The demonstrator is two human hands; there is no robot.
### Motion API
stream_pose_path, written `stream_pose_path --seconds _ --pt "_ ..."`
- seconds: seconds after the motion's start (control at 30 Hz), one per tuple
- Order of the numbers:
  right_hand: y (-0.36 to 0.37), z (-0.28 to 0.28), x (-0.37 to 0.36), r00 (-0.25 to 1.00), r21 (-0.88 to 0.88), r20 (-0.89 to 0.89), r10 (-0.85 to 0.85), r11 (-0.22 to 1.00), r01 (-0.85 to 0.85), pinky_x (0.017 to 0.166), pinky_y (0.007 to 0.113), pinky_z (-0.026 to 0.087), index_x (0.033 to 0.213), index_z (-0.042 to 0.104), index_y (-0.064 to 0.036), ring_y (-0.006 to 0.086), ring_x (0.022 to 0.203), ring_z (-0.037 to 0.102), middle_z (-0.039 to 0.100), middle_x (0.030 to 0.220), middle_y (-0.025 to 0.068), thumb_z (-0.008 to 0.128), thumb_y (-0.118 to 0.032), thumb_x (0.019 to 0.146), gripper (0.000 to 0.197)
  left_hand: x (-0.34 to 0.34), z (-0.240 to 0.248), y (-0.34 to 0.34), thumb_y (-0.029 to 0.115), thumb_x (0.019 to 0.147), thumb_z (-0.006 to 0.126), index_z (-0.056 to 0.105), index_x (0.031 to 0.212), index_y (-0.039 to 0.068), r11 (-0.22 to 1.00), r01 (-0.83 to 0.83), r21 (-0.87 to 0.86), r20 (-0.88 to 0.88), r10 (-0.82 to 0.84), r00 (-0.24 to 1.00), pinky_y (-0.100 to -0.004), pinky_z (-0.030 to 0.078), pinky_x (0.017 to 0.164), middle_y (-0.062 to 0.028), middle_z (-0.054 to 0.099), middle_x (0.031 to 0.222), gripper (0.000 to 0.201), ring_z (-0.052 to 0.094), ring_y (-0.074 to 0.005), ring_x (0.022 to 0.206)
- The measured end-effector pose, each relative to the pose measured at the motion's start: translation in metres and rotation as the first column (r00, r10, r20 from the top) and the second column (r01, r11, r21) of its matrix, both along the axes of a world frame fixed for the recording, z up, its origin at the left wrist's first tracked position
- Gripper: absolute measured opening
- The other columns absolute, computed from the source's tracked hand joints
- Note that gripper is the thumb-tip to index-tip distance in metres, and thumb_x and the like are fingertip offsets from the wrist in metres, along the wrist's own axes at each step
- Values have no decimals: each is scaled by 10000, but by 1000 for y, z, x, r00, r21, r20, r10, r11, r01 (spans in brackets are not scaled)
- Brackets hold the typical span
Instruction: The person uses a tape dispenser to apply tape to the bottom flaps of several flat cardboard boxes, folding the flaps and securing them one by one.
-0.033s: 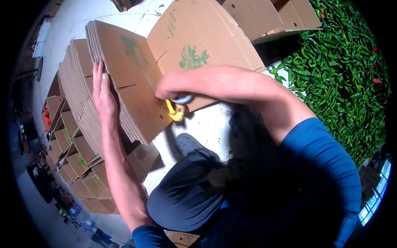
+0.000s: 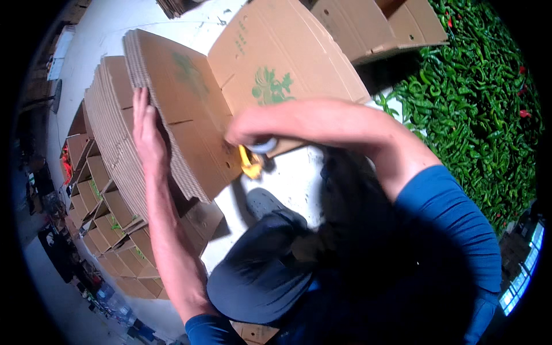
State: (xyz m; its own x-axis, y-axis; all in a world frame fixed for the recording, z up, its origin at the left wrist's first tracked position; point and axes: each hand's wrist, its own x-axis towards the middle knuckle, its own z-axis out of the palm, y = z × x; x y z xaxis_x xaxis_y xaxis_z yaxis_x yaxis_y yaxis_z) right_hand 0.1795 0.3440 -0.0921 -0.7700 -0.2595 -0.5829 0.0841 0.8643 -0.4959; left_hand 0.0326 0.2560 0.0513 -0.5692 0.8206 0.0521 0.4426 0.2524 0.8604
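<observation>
My left hand (image 2: 149, 135) lies with straight fingers along the edge of a stack of flat cardboard boxes (image 2: 138, 69). In front of it, a brown cardboard panel (image 2: 198, 144) meets a second panel (image 2: 310, 72) at an upright inner corner, both with green vegetable prints. My right hand (image 2: 246, 126) is low in that corner, wrapped round a yellow tape dispenser (image 2: 250, 168) with a pale roll (image 2: 265, 145). The fingertips are hidden behind the wrist, and so is the spot where the dispenser meets the cardboard.
More flattened boxes (image 2: 112, 123) lean at the left, beside opened boxes (image 2: 103, 230) with bits of green inside. Green peppers, some red, form a large heap (image 2: 471, 115) at the right. Another open box (image 2: 368, 29) stands at the far side. My knee (image 2: 259, 276) is close below.
The view has shifted slightly, with the cardboard and both hands a little to the right. My right hand and the tape dispenser appear slightly lower in the picture.
</observation>
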Motion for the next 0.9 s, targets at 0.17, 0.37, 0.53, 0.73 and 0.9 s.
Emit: stream_pose_path --seconds 0.17,0.37,0.53,0.73,0.9 --pt "12 93 79 998 -283 51 48 959 -32 796 428 530 1172 691 -37 325 921 674 729 1051 163 620 17 735 445 21 -2 30 140 952 486 474 1474 24 991 124 48 -148 -116 982 -345 281 1192 -150 327 1618 535 338 -269 1480" --pt "23 185 118 990 -687 -69 -125 725 44 991 379 469 1500 411 -19 338 1164 620 616 1337 217 700 22 696 855 14 -1 19 377 904 714 480 1472 43 998 56 -24 -246 -60 967 -387 311 1184 -151 351 1603 699 362 -276 1467" --pt "-22 191 121 964 -734 79 -253 640 228 925 367 483 1612 133 -66 308 1046 635 658 1139 243 664 -45 767 998 25 9 25 384 937 670 488 1473 71 996 34 -80 -301 -57 952 -390 325 1178 -138 356 1602 647 365 -284 1464" --pt "-39 195 150 796 -680 212 -567 499 537 936 367 506 1546 244 48 297 1016 666 656 1148 257 695 -24 793 880 14 -2 19 324 970 622 478 1485 94 996 81 -40 -306 -89 948 -388 314 1186 -119 352 1608 583 359 -275 1468" --pt "-9 188 192 393 -503 599 -698 53 862 475 299 405 1043 628 -37 92 541 488 569 663 -18 623 -239 958 219 -5 -4 8 237 986 574 451 1502 71 998 67 8 -145 -65 987 -377 257 1210 -119 295 1635 555 305 -263 1494"
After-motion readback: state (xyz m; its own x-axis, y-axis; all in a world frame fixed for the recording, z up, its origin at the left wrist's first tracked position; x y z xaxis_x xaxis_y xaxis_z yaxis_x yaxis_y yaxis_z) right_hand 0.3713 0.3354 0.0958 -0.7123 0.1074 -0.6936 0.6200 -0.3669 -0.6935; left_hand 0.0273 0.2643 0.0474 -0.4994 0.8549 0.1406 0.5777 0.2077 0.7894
